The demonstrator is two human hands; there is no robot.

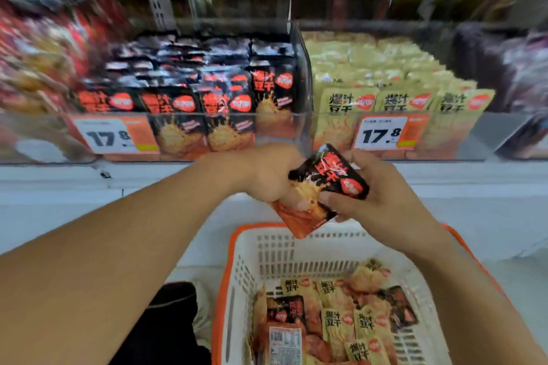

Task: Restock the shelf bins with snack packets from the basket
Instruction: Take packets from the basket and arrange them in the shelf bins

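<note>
Both my hands hold black-and-orange snack packets (321, 187) just above the far rim of the white basket (299, 249). My left hand (267, 172) grips the lower, orange part of the bundle. My right hand (376, 195) pinches the black top of the packet in front. The basket, with an orange rim, holds several yellow packets (338, 317) and a few black ones (284, 311). On the shelf ahead, a clear bin of black packets (207, 92) stands left of a clear bin of yellow packets (394, 89).
Price tags reading 17.8 hang on the bin fronts (115, 135) (385, 133). Red packets (38, 47) fill the bin at far left, and dark purple ones (510, 68) lie at far right. A white shelf ledge (148, 184) runs below the bins.
</note>
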